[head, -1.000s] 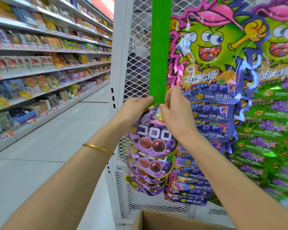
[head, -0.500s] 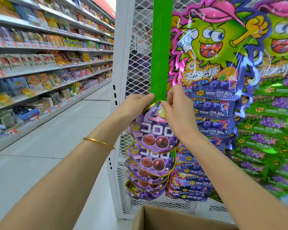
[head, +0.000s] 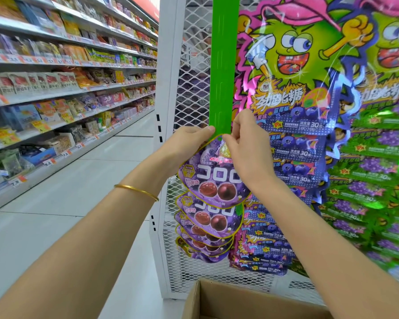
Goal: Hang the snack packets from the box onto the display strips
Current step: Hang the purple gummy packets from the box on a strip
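Observation:
A green display strip point(head: 222, 65) hangs down the white mesh rack point(head: 194, 77). Both hands hold a purple grape gummy packet point(head: 214, 178) at its top edge, right at the strip's lower exposed end. My left hand point(head: 189, 143) grips the packet's upper left corner, thumb against the strip. My right hand point(head: 242, 139) pinches the packet's top centre by the strip. Below it, several identical purple packets point(head: 205, 231) hang on the same strip. The open cardboard box point(head: 217, 300) sits at the bottom; its contents are out of sight.
Blue and green candy packets point(head: 297, 153) hang on neighbouring strips to the right, under cartoon header cards point(head: 295, 49). Stocked shop shelves point(head: 55, 88) line the aisle on the left, with a pale tiled floor point(head: 67, 203) between.
The hands and packet stay at the same spot on the strip. The view has drifted slightly; the fingers have shifted a little at the packet's top edge.

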The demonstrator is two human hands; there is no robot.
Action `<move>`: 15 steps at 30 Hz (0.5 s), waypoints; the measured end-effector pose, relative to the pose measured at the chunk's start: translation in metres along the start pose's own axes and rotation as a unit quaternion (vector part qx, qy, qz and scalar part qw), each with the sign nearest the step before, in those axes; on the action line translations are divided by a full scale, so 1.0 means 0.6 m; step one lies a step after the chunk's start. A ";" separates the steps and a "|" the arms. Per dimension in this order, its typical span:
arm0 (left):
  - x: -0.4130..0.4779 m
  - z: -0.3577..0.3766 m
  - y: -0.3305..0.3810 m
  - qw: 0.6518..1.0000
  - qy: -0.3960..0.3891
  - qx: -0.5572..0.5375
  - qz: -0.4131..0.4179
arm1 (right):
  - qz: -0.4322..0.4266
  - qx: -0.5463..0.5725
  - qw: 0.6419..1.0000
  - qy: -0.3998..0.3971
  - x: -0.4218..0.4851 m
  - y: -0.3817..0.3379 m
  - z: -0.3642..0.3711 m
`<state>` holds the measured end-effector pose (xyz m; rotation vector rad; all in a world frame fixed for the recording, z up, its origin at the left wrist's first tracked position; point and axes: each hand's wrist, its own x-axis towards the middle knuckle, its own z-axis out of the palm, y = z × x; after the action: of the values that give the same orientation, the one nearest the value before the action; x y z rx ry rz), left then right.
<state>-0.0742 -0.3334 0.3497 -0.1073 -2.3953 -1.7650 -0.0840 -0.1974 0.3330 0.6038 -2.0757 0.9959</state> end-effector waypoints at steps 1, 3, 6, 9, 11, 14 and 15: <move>0.000 0.002 0.000 1.000 0.005 0.001 0.001 | 0.000 -0.009 1.000 -0.005 -0.001 0.001 0.001; -0.001 0.006 0.001 1.000 0.011 0.010 0.005 | 0.002 -0.019 1.000 -0.013 -0.006 0.003 0.004; 0.000 0.008 0.000 1.000 0.016 0.010 0.007 | 0.008 -0.019 1.000 -0.016 -0.013 0.005 0.005; 0.000 0.009 -0.001 1.000 0.011 0.006 0.008 | 0.015 -0.014 1.000 -0.019 -0.014 0.007 0.006; 0.001 0.009 -0.003 0.999 0.026 0.023 0.007 | 0.021 -0.011 0.999 -0.027 -0.018 0.009 0.007; -0.002 0.010 -0.006 0.999 0.029 0.011 0.014 | 0.029 -0.020 0.998 -0.049 -0.032 0.012 0.010; -0.005 0.012 -0.009 0.999 0.028 0.013 0.022 | 0.027 -0.023 0.998 -0.051 -0.037 0.013 0.011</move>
<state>-0.0729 -0.3280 0.3422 -0.1056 -2.3566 -1.6938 -0.0785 -0.1958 0.3095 0.5886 -2.2099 0.9625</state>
